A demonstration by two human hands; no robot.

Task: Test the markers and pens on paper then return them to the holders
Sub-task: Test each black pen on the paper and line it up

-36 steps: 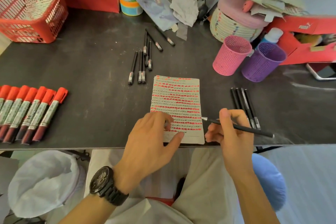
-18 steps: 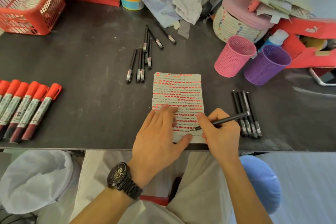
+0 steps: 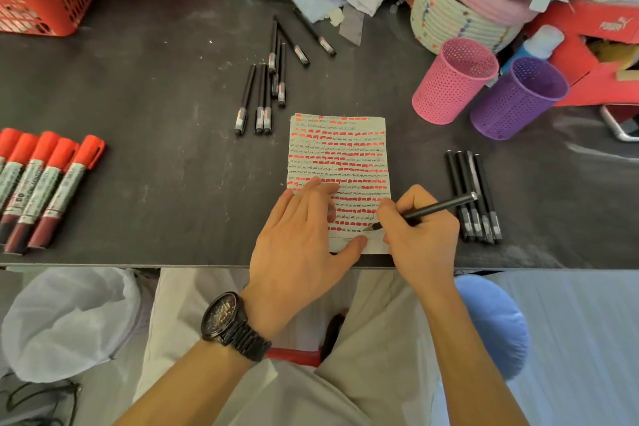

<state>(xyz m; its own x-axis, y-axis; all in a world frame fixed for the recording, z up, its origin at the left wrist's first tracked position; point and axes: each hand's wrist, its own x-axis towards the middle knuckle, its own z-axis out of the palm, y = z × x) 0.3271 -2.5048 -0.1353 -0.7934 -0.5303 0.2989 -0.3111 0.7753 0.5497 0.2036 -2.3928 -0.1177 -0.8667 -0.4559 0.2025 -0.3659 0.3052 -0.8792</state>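
The right hand [image 3: 420,235] pinches a slim black pen [image 3: 428,209] — tip on the low part of the scribbled white paper sheet [image 3: 345,156]. The left hand [image 3: 304,242] lies flat, fingers straight, pressing that sheet on the dark table [image 3: 155,97] — mesh pink holder [image 3: 453,79] and purple holder [image 3: 515,98] stand behind.

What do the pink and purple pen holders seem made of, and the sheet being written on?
The pink holder and purple holder look like moulded plastic: evenly perforated walls, matte saturated colour; painted metal remains possible. The sheet looks like thin matte paper, ruled, lying flat, covered in ink marks.
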